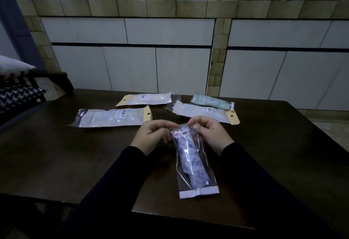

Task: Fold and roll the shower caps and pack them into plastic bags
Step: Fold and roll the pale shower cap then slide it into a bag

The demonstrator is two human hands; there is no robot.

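Four packs (205, 111) lie beyond your fingers; both hands, left (154, 134) & right (212, 133), pinch the bag (196, 163) mouth w/ rolled cap (190, 161) inside, unsealed.

A rolled cap (192, 161) sits in a bag (196, 185) held above the desk (56, 159), between left hand (153, 134) and right hand (213, 134). Behind them four packs lie on the desk: two left (111, 118) (145, 99), two right (205, 113) (211, 101).
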